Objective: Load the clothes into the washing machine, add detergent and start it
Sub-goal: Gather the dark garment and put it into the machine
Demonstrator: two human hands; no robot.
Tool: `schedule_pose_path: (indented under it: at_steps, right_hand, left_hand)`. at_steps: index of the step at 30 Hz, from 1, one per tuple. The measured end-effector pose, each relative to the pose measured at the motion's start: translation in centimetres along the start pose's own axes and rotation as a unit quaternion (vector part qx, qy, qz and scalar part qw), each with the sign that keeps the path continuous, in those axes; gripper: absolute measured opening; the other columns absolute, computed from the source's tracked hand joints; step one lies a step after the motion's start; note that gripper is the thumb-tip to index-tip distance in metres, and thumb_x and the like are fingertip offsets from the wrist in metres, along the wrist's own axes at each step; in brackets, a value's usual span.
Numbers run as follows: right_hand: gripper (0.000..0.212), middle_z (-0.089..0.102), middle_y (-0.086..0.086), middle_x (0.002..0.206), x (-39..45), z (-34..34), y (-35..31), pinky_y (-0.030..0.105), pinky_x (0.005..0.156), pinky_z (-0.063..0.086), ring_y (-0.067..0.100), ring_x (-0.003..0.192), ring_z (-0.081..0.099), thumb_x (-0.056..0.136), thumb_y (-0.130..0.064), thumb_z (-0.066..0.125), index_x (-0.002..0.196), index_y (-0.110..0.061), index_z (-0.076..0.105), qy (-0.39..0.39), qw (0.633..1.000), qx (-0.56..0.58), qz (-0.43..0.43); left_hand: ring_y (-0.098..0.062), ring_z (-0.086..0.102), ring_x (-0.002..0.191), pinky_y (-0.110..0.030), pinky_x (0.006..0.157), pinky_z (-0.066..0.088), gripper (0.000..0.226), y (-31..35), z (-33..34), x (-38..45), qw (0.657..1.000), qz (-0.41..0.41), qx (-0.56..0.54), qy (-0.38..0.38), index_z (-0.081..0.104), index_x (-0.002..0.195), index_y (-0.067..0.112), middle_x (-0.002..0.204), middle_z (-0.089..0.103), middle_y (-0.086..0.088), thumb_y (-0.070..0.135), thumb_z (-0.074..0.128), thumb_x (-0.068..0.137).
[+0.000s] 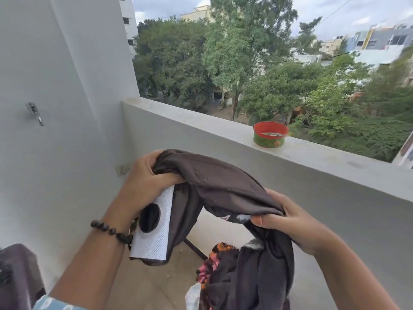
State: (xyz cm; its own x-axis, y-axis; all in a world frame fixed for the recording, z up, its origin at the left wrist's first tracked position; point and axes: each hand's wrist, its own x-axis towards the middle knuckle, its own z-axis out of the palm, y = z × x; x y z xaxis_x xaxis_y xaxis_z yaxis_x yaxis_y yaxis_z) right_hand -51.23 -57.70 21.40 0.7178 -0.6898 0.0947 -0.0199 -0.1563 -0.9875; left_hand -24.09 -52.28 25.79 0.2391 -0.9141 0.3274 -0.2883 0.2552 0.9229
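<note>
White balcony wall (pixel 201 139) behind, your left hand (pixel 143 175) and right hand (pixel 288 220) each clenched on the brown garment (pixel 223 182), stretched upper-left to lower-right, its tail hanging onto the clothes pile (pixel 223 260).

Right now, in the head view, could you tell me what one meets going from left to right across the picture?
Metal wall hook → beaded bracelet → left hand → dark brown garment → red and green bowl on the balcony ledge → right hand.

A bowl (pixel 270 134) sits on the parapet (pixel 201 124), behind the garment (pixel 223 186).
</note>
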Motion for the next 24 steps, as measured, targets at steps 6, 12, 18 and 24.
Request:
schedule_pose_path:
  at_steps: [6,12,18,24]
  right_hand:
    - [0.009,0.073,0.005,0.090,1.7,-3.7,0.7,0.040,0.082,0.052,0.027,0.090,0.067,0.089,-0.015,0.068,0.095,-0.021,0.071,0.123,0.973,-0.194,-0.024]
    - [0.068,0.068,0.005,0.099,3.7,-4.4,0.3,0.031,0.060,0.048,0.029,0.080,0.064,0.068,0.006,0.073,0.130,-0.016,0.058,0.262,0.843,-0.433,-0.181]
    - [0.063,0.063,-0.010,0.108,4.3,-3.8,1.6,0.030,0.072,0.052,0.011,0.092,0.063,0.077,-0.022,0.060,0.137,-0.032,0.044,0.173,0.910,-0.297,-0.230]
    - [0.075,0.058,-0.018,0.133,3.7,-5.4,2.2,0.024,0.100,0.046,0.004,0.124,0.055,0.072,-0.055,0.074,0.138,-0.037,0.044,-0.029,0.991,0.008,-0.128]
  left_hand:
    - [-0.010,0.070,0.088,-0.023,0.080,0.056,0.039,0.4,2.9,0.7,1.000,-0.011,0.005,-0.001,0.076,0.097,0.017,0.095,0.077,0.000,0.012,0.081,0.058]
    - [-0.014,0.071,0.087,-0.025,0.074,0.057,0.043,1.2,5.2,1.8,0.997,-0.041,-0.053,0.048,0.077,0.097,0.017,0.097,0.077,-0.004,0.017,0.082,0.055]
    - [-0.013,0.064,0.062,-0.024,0.056,0.054,0.032,1.8,8.9,2.8,0.959,-0.054,-0.143,0.240,0.076,0.070,0.020,0.069,0.071,-0.001,-0.005,0.062,0.084]
    - [-0.016,0.068,0.069,-0.027,0.060,0.056,0.015,2.3,10.5,3.3,0.911,-0.037,-0.213,0.350,0.071,0.086,0.016,0.076,0.072,0.000,0.005,0.062,0.088]
